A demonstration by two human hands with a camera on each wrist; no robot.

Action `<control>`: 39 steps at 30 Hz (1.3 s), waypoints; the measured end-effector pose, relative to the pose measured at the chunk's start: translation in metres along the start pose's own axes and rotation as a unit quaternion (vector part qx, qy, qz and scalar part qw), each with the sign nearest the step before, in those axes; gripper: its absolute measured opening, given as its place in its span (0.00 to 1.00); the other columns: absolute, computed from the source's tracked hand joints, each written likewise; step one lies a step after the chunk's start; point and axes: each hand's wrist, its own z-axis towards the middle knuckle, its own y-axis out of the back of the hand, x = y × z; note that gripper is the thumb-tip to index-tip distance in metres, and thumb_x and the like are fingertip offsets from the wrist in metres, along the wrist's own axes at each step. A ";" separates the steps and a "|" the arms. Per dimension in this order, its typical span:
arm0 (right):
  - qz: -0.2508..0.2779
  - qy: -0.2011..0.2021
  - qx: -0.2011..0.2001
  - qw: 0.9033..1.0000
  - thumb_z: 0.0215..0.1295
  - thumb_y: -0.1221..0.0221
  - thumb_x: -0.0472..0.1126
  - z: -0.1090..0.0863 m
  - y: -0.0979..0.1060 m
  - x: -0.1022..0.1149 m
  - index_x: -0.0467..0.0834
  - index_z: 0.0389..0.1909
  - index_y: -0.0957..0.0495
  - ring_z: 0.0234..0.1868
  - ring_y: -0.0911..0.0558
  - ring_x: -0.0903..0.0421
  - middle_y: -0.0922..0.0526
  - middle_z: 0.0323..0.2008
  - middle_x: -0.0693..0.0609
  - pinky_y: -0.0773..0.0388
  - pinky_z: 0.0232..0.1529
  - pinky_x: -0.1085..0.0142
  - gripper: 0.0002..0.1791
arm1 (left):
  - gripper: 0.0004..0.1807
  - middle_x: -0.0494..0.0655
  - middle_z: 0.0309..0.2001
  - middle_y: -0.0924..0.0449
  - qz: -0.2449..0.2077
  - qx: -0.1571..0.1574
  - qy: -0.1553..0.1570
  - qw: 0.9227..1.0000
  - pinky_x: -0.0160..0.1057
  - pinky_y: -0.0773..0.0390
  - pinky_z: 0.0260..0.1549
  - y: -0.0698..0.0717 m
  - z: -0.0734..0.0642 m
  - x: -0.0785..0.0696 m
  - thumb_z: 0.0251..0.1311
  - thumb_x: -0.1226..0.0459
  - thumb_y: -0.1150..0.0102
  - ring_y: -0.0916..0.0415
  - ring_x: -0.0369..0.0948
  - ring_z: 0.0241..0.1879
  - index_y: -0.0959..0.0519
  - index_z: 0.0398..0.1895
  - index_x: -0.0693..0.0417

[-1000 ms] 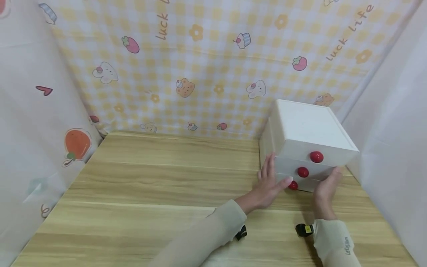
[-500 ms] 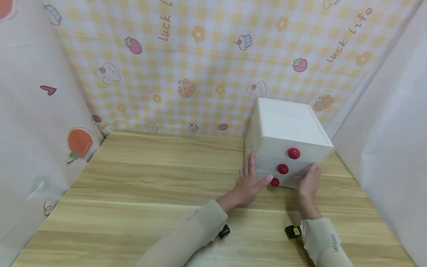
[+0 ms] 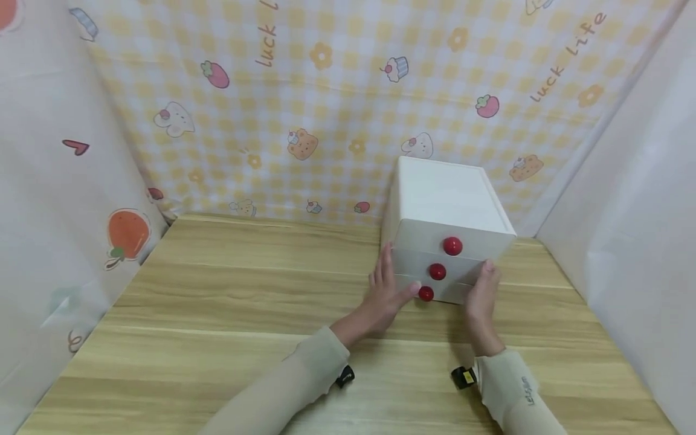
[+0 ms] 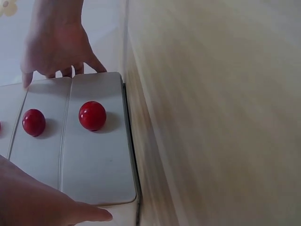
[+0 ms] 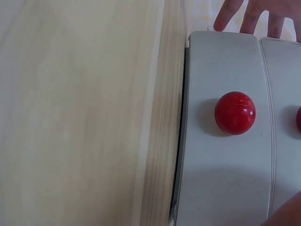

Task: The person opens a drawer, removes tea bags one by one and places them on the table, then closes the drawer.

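Observation:
A white three-drawer cabinet (image 3: pixel 451 193) with round red knobs stands at the right of the wooden table, its front facing me. My left hand (image 3: pixel 379 302) presses on its left side, fingers spread and fairly straight, thumb reaching across the front beside the bottom knob (image 3: pixel 426 293). On the opposite side my right hand (image 3: pixel 481 302) rests against the lower right edge, its fingers partly hidden behind the cabinet. The left wrist view shows the right hand (image 4: pixel 59 44) along the far side. Fingertips of the left hand (image 5: pixel 273 12) line the cabinet's edge in the right wrist view.
A wooden tabletop (image 3: pixel 217 290) stretches out left of the cabinet. Behind it hangs a yellow checked curtain (image 3: pixel 337 109) with cartoon prints, and white sheets (image 3: pixel 631 199) enclose the sides. Dark wrist straps (image 3: pixel 464 377) sit under the sleeves.
The cabinet has shifted left across the table, with both hands staying against its sides. It now stands farther from the right-hand sheet, and its drawers remain closed.

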 end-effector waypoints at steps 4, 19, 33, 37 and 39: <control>-0.001 0.006 0.014 1.000 0.82 0.76 0.56 -0.004 -0.011 0.003 0.30 0.71 0.51 0.69 0.44 0.42 0.44 0.65 0.33 0.51 0.75 0.48 0.35 | 0.57 0.49 0.83 0.78 0.002 -0.010 0.012 1.000 0.69 0.59 0.75 0.009 -0.005 0.003 0.66 0.28 0.64 0.71 0.57 0.81 0.80 0.80 0.45; -0.007 0.019 0.063 0.998 0.81 0.77 0.61 -0.019 -0.046 0.008 0.34 0.62 0.47 0.62 0.42 0.49 0.43 0.53 0.44 0.46 0.68 0.56 0.33 | 0.57 0.54 0.83 0.76 -0.007 -0.052 0.039 0.998 0.76 0.55 0.70 0.041 -0.024 0.013 0.66 0.31 0.59 0.69 0.64 0.79 0.78 0.81 0.47; -0.010 0.032 0.097 0.995 0.82 0.72 0.58 -0.024 -0.072 0.016 0.36 0.52 0.44 0.52 0.42 0.52 0.43 0.45 0.47 0.44 0.56 0.62 0.27 | 0.53 0.51 0.83 0.78 -0.011 -0.090 0.052 0.994 0.75 0.61 0.72 0.063 -0.033 0.021 0.70 0.42 0.55 0.72 0.60 0.80 0.79 0.80 0.46; -0.003 0.029 0.101 0.994 0.82 0.71 0.57 -0.026 -0.080 0.017 0.37 0.47 0.44 0.48 0.43 0.53 0.45 0.42 0.49 0.45 0.53 0.63 0.24 | 0.52 0.51 0.83 0.78 -0.019 -0.104 0.060 0.993 0.74 0.62 0.72 0.069 -0.035 0.023 0.70 0.45 0.54 0.73 0.60 0.81 0.79 0.81 0.44; -0.004 0.028 0.105 0.994 0.82 0.70 0.56 -0.026 -0.084 0.017 0.37 0.47 0.44 0.48 0.43 0.53 0.45 0.42 0.49 0.45 0.52 0.63 0.24 | 0.52 0.52 0.83 0.77 -0.022 -0.113 0.059 0.992 0.74 0.62 0.72 0.071 -0.037 0.023 0.70 0.46 0.55 0.73 0.60 0.80 0.78 0.81 0.44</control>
